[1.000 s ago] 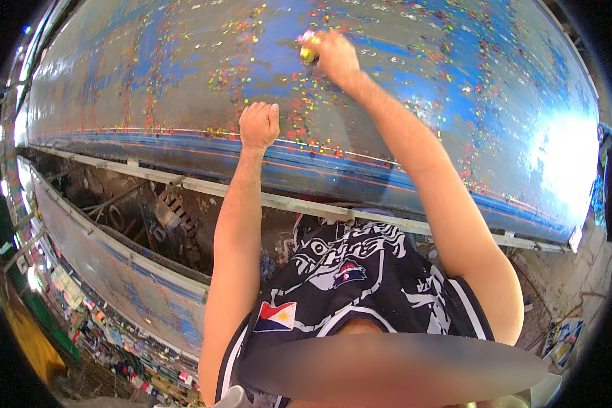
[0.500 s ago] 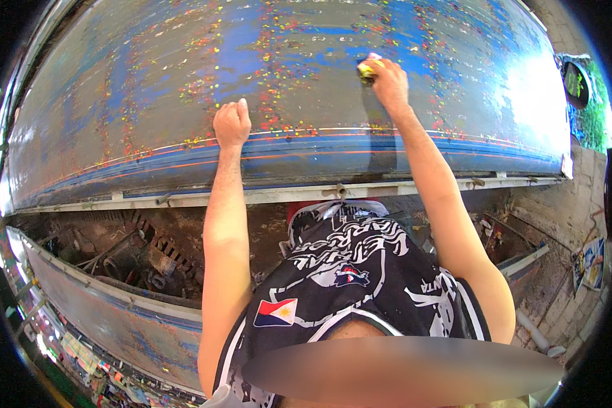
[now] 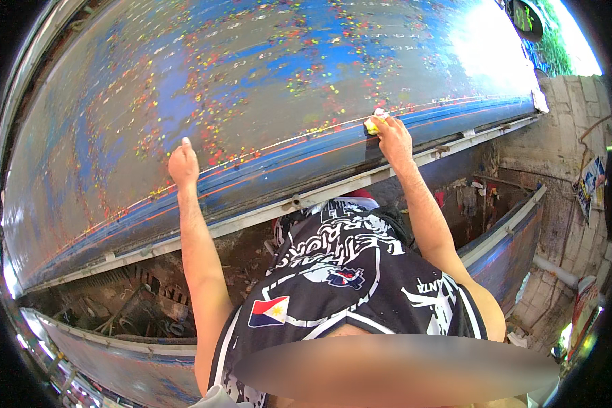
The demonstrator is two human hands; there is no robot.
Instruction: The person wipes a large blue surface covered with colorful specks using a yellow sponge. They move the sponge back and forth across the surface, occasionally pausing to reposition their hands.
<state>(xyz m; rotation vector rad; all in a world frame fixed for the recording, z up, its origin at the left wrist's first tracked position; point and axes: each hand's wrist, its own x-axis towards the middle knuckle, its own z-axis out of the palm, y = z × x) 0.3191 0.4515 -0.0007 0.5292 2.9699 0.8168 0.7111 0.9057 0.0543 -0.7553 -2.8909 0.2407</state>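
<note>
A long, worn panel point(image 3: 95, 170), grey and blue, speckled with small red and yellow dots, spans the upper view, with blue and orange stripes along its near edge. My right hand point(image 3: 394, 143) is closed on a small yellow-and-white wad point(image 3: 372, 125) with some pink on it, pressed to the panel at the striped band. My left hand point(image 3: 183, 163) rests on the panel farther left, fingers curled under and thumb out; whatever it may hold is hidden.
A metal rail point(image 3: 238, 222) edges the panel. Below lie a cluttered dark pit and another long panel point(image 3: 102, 333). At right are a second panel section point(image 3: 496, 258), pale concrete point(image 3: 564, 109), a pipe point(image 3: 554, 268) and greenery point(image 3: 554, 51).
My right hand has brought the wad from mid-panel down to the striped near edge. The view has turned, so the panel now slants. My left hand stays closed and appears lower left.
</note>
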